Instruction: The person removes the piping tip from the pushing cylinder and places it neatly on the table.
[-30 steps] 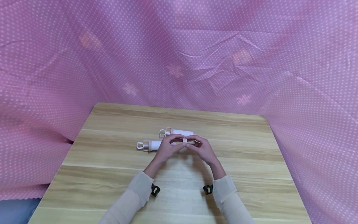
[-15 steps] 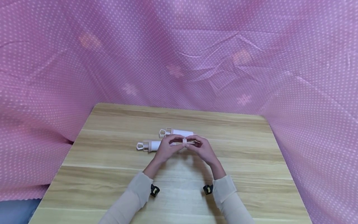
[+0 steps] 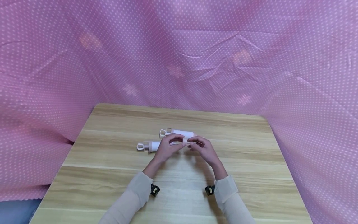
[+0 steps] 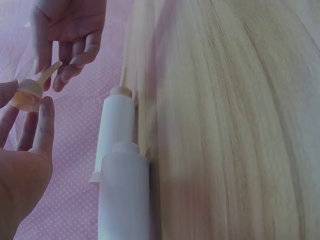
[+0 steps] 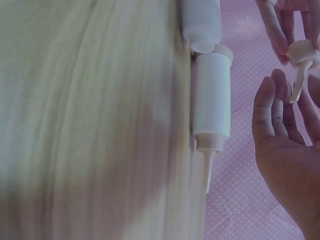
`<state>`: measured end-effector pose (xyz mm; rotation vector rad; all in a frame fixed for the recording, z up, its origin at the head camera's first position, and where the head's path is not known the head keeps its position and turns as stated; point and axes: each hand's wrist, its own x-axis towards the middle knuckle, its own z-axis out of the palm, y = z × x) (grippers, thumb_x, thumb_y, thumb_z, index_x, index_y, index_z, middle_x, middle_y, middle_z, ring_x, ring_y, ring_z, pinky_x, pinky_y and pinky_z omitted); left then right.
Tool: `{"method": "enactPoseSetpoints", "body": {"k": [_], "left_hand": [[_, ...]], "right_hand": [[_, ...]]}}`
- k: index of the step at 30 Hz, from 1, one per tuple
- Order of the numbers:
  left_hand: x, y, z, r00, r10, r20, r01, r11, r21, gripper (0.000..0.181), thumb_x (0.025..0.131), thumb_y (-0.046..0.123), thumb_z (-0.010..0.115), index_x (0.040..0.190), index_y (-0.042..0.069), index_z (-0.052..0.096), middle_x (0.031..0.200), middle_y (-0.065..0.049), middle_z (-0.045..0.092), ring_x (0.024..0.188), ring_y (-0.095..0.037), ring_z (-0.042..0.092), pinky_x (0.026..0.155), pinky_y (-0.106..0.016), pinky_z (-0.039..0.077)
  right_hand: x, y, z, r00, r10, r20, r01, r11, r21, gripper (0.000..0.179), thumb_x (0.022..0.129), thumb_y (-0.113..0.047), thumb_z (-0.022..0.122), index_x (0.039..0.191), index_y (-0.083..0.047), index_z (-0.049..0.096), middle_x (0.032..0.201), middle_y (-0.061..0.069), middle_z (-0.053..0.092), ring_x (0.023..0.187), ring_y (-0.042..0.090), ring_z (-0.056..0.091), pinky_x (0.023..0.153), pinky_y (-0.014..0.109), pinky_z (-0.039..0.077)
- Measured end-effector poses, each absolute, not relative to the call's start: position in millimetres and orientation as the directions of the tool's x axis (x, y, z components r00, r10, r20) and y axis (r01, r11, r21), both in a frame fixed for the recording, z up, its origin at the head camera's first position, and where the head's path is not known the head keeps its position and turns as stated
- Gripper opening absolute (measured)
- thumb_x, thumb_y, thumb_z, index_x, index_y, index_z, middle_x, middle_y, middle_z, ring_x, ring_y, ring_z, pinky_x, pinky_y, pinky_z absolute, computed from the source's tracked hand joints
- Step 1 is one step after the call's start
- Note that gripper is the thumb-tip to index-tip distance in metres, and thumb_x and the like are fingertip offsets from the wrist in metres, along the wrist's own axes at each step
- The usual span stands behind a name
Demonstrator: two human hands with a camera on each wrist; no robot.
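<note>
My left hand [image 3: 167,150] pinches a cream nozzle cap [image 4: 27,95] by its round base, between thumb and fingers, above the table. The cap's thin spout points toward my right hand [image 3: 206,151]. In the right wrist view, the right hand's fingers are loosely bent around the spout's tip without a visible grip. Two white cylinders lie on their sides behind the hands. The farther cylinder [image 3: 183,133] carries a cream nozzle at its right end. The nearer cylinder [image 3: 154,146], partly hidden by the left hand, shows a bare neck in the left wrist view.
Both cylinders have loop-shaped handles [image 3: 140,146] at their left ends. The wood-grain table [image 3: 112,174] spreads beneath everything. A pink dotted cloth [image 3: 179,62] hangs behind and at both sides of it.
My right hand has drawn slightly to the right, and its fingertips have come off the cap's base toward the spout. The left hand holds the cap in about the same place.
</note>
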<state>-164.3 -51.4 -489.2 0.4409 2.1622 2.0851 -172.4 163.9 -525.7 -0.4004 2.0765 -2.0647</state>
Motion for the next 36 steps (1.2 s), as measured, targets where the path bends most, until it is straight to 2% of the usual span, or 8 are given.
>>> {"method": "enactPoseSetpoints", "body": {"k": [7, 11, 15, 21, 25, 28, 32, 36], "left_hand": [[-160, -52, -480, -0.954, 0.259, 0.153, 0.158, 0.001, 0.987, 0.034, 0.088, -0.002, 0.076, 0.119, -0.011, 0.066, 0.120, -0.027, 0.066, 0.115, -0.048, 0.059, 0.088, -0.023, 0.054], [-163, -52, -481, -0.950, 0.263, 0.166, 0.166, -0.022, 0.986, 0.033, 0.087, -0.004, 0.075, 0.118, -0.012, 0.065, 0.118, -0.028, 0.066, 0.114, -0.053, 0.057, 0.086, -0.023, 0.054], [-164, -51, -481, -0.951, 0.263, 0.164, 0.159, -0.037, 0.987, 0.033, 0.087, -0.004, 0.075, 0.118, -0.012, 0.066, 0.118, -0.027, 0.066, 0.115, -0.055, 0.056, 0.084, -0.023, 0.055], [-165, -51, -478, -0.953, 0.259, 0.157, 0.161, -0.008, 0.987, 0.032, 0.088, -0.002, 0.076, 0.118, -0.009, 0.067, 0.120, -0.026, 0.066, 0.114, -0.048, 0.059, 0.084, -0.023, 0.054], [-163, -52, -478, -0.957, 0.254, 0.141, 0.150, 0.017, 0.989, 0.034, 0.088, 0.000, 0.076, 0.119, -0.009, 0.066, 0.121, -0.025, 0.066, 0.115, -0.046, 0.060, 0.087, -0.027, 0.053], [-162, -54, -479, -0.959, 0.255, 0.126, 0.138, 0.030, 0.990, 0.034, 0.088, 0.000, 0.075, 0.120, -0.009, 0.066, 0.120, -0.024, 0.066, 0.114, -0.043, 0.061, 0.088, -0.029, 0.053], [-163, -55, -479, -0.957, 0.266, 0.115, 0.129, 0.036, 0.991, 0.034, 0.089, 0.002, 0.075, 0.120, -0.009, 0.066, 0.120, -0.023, 0.067, 0.114, -0.042, 0.061, 0.089, -0.029, 0.053], [-169, -56, -490, -0.956, 0.278, 0.095, 0.111, 0.041, 0.993, 0.036, 0.088, 0.003, 0.077, 0.121, -0.008, 0.066, 0.121, -0.023, 0.066, 0.115, -0.042, 0.061, 0.092, -0.033, 0.053]], "right_hand": [[-172, 168, -531, -0.949, -0.316, 0.012, -0.023, 0.032, -0.999, 0.029, 0.104, -0.013, 0.059, 0.123, 0.009, 0.063, 0.126, 0.022, 0.060, 0.103, 0.035, 0.067, 0.095, 0.056, 0.053], [-172, 168, -531, -0.953, -0.302, 0.013, -0.022, 0.028, -0.999, 0.029, 0.104, -0.012, 0.059, 0.123, 0.010, 0.062, 0.124, 0.021, 0.061, 0.102, 0.035, 0.067, 0.094, 0.052, 0.055], [-172, 170, -530, -0.956, -0.292, 0.014, -0.023, 0.028, -0.999, 0.027, 0.103, -0.011, 0.059, 0.120, 0.010, 0.063, 0.120, 0.021, 0.062, 0.100, 0.033, 0.067, 0.092, 0.048, 0.056], [-172, 171, -528, -0.961, -0.274, 0.028, -0.030, 0.003, -1.000, 0.024, 0.102, -0.007, 0.059, 0.117, 0.012, 0.063, 0.102, 0.021, 0.065, 0.095, 0.037, 0.066, 0.092, 0.057, 0.054], [-169, 170, -528, -0.971, -0.238, 0.032, -0.024, -0.033, -0.999, 0.023, 0.100, -0.003, 0.061, 0.116, 0.013, 0.062, 0.096, 0.015, 0.066, 0.090, 0.027, 0.067, 0.088, 0.046, 0.058], [-167, 169, -530, -0.977, -0.209, 0.038, -0.025, -0.064, -0.998, 0.024, 0.099, -0.002, 0.062, 0.116, 0.015, 0.061, 0.098, 0.018, 0.066, 0.086, 0.018, 0.067, 0.084, 0.037, 0.060], [-164, 168, -531, -0.983, -0.176, 0.050, -0.035, -0.086, -0.996, 0.027, 0.099, -0.002, 0.064, 0.118, 0.017, 0.060, 0.100, 0.023, 0.065, 0.083, 0.015, 0.067, 0.083, 0.034, 0.060], [-165, 168, -529, -0.987, -0.150, 0.053, -0.039, -0.094, -0.995, 0.026, 0.098, 0.000, 0.064, 0.117, 0.017, 0.060, 0.097, 0.018, 0.066, 0.082, 0.015, 0.067, 0.082, 0.032, 0.060]]}}
